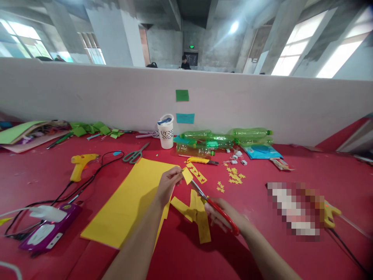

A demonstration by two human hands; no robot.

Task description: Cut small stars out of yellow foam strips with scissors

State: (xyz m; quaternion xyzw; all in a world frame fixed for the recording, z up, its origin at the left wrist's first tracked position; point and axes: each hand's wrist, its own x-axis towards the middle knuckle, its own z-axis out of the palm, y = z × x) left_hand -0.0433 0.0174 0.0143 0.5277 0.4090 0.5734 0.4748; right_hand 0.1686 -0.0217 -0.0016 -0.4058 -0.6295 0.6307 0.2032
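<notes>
My left hand (169, 182) pinches a small piece of yellow paper (187, 175) between thumb and fingers. In my right hand (223, 215) are red-handled scissors (221, 213), their blades pointing up and left at the lower edge of that piece. Below the blades lie several yellow paper strips (203, 223), partly under my right hand. Large yellow sheets (128, 198) extend beneath my left forearm. Just beyond the scissors rests a yellow strip with star-shaped holes (196, 173). Small yellow paper stars (235, 176) form loose groups to its right.
Green plastic bottles (217, 140) lie along the white partition (116, 93), beside a white cup (166, 134). A yellow utility knife (201, 160) and grey scissors (135, 154) sit nearer. On the left are a yellow glue gun (80, 165), cables and a purple power strip (52, 229). Another glue gun (330, 214) is right.
</notes>
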